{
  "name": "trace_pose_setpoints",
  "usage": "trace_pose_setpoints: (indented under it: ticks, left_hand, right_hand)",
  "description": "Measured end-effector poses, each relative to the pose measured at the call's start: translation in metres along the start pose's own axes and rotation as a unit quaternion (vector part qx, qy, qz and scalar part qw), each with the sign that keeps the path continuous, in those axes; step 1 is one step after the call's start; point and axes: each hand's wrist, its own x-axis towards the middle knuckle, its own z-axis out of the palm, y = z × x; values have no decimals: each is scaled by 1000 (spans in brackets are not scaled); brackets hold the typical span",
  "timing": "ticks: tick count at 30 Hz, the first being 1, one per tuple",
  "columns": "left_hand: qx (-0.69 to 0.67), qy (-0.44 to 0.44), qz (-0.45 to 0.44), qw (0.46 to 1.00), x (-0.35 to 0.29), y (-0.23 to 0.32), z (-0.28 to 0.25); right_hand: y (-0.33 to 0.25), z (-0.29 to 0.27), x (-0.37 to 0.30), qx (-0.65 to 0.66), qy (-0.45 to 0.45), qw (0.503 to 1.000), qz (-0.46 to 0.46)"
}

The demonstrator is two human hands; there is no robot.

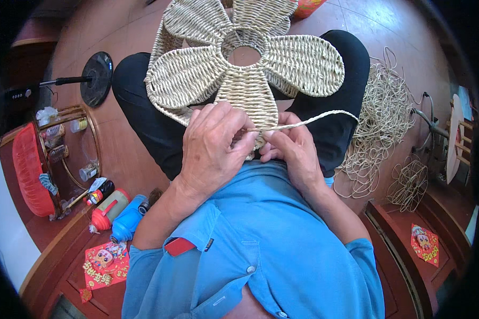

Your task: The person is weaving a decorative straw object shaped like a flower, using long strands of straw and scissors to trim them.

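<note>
A flower-shaped piece woven of pale straw cord [250,101] rests on my lap, several rounded petals around an open round middle. More woven work lies beneath its petals. My left hand [213,139] is closed, thumb and forefinger pinching the brownish end of a twisted cord [319,118] just below the nearest petal. From there the cord runs right, over my right hand, and curves down by my right knee. My right hand [295,146] is closed at the tip of that petal, thumb against its woven edge. Some of its fingertips are hidden beneath the work.
A large tangled heap of cord [383,122] lies on the floor to the right, with a smaller bundle [409,183] nearer. At the left are a black round stand base [97,78], a rack with a red basin [31,170], and thermos flasks [109,210].
</note>
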Motion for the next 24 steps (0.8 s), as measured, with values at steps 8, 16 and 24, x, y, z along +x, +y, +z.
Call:
trace_pose_setpoints:
  ticks: [8,16,24]
  left_hand:
    - [-187,-33,-185,964,-1,2,-9]
    - [-19,-48,-11,999,5,-4,-5]
    - [-149,-54,-115,981,5,0,-8]
  right_hand:
    - [3,7,5,41,22,999,-20]
    - [7,8,3,83,28,996,-7]
    - [6,5,8,105,-13,994,29]
